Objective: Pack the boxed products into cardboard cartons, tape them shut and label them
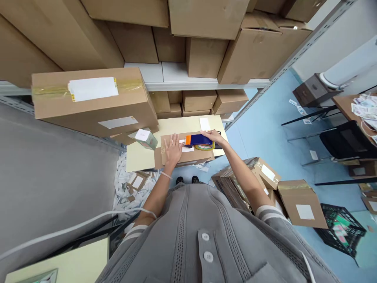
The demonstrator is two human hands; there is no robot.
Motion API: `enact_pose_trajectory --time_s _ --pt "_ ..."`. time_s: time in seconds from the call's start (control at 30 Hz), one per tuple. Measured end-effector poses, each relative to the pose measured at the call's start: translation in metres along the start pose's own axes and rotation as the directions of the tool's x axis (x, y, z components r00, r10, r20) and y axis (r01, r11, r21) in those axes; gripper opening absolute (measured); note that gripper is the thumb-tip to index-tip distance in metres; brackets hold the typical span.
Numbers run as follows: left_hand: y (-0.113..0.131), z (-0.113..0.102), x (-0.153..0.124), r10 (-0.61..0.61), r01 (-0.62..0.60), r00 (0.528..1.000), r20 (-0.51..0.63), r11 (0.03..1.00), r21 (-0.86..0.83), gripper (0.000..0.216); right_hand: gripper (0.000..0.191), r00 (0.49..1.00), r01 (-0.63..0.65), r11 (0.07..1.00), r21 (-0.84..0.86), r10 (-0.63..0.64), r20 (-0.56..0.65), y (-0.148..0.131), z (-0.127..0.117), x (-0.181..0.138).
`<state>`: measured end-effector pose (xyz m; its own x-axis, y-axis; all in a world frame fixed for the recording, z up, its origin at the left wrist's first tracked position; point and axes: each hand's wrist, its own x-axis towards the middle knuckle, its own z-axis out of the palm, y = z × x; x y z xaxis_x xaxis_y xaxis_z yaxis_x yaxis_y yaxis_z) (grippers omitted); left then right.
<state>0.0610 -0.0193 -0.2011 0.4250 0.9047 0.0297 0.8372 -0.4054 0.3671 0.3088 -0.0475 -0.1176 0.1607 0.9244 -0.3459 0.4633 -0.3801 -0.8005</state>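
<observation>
On the cream table [141, 157] lies a cardboard box [188, 158] with a white label on top. My left hand [173, 149] presses flat on the box's left part, fingers spread. A blue and orange tape dispenser [200, 140] with a yellow-edged roll of tape is over the right part of the box. My right hand [214, 136] grips it at its right end. Part of the label is hidden under the dispenser. A small white and green box [146, 138] stands left of my left hand.
A large taped carton [91, 94] stands at the table's left. Shelves [203, 85] of cartons rise behind. Flattened cardboard [235, 184] and a black crate [340, 230] are on the floor at right. Paper scraps [125, 196] lie lower left, and a white cable [88, 217] crosses my left arm.
</observation>
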Motion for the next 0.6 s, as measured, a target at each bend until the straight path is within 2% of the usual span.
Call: enact_pose_trajectory --time_s 0.17,0.27,0.33,0.4,0.5,0.53,0.6 --pt "-0.007 0.010 0.000 0.028 -0.026 0.999 -0.039 0.998 0.048 0.059 0.069 0.994 0.076 0.987 -0.139 -0.065 0.083 -0.002 0.003 -0.001" --pt "-0.008 0.011 0.001 0.018 -0.016 0.999 -0.045 0.999 0.049 0.058 0.070 0.985 0.172 0.953 -0.250 -0.162 0.063 -0.007 -0.012 -0.002" --pt "-0.008 0.011 0.002 0.012 -0.010 0.999 -0.047 0.999 0.044 0.058 0.070 0.976 0.212 0.928 -0.306 -0.214 0.027 -0.005 -0.038 -0.006" --pt "-0.008 0.010 0.002 0.011 -0.009 0.999 -0.049 0.999 0.039 0.058 0.069 0.972 0.225 0.909 -0.350 -0.237 0.009 0.006 -0.076 -0.015" --pt "-0.008 0.010 0.002 0.009 -0.007 0.999 -0.041 0.999 0.048 0.058 0.067 0.979 0.137 0.893 -0.429 -0.187 -0.075 0.031 -0.129 -0.031" --pt "-0.008 0.011 0.002 0.007 -0.005 0.999 -0.037 0.998 0.055 0.059 0.066 0.980 0.102 0.878 -0.469 -0.170 -0.106 0.039 -0.140 -0.035" --pt "-0.007 0.011 0.002 0.004 -0.002 0.999 -0.032 0.998 0.068 0.059 0.063 0.974 0.062 0.813 -0.579 -0.175 -0.142 0.051 -0.147 -0.037"
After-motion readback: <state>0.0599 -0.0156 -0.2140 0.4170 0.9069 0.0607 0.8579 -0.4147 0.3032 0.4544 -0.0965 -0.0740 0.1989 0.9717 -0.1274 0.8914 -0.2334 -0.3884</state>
